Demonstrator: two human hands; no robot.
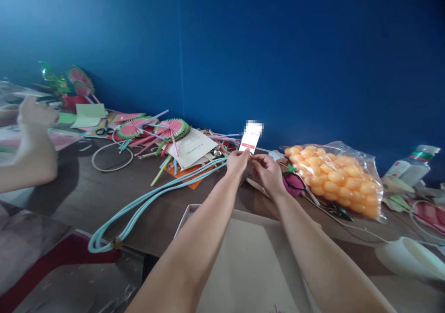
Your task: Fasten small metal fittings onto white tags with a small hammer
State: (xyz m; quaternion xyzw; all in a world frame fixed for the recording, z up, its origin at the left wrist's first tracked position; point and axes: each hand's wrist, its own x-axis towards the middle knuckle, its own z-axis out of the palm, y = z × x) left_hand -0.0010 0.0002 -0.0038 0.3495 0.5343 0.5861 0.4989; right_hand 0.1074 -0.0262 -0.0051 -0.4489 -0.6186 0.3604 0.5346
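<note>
Both arms reach forward over the dark table. My left hand point(238, 161) is closed, with the upper ends of a bundle of light blue cords point(153, 191) running into it. The cords loop down to the table's left front edge. My right hand point(268, 170) pinches close against the left fingertips. A small thing shows between the fingertips, too small to name. Just behind the hands a phone point(249, 140) with a lit screen stands tilted; part of the screen is blurred out. A sheet of white paper point(195, 147) lies left of my hands.
A bag of orange balls point(333, 176) and a clear bottle point(412, 164) stand right; a white roll point(410, 257) lies nearer. Under my forearms is an open box point(243, 257). Watermelon paper fans point(172, 130) and scissors point(106, 128) lie left, near another person's arm point(31, 146).
</note>
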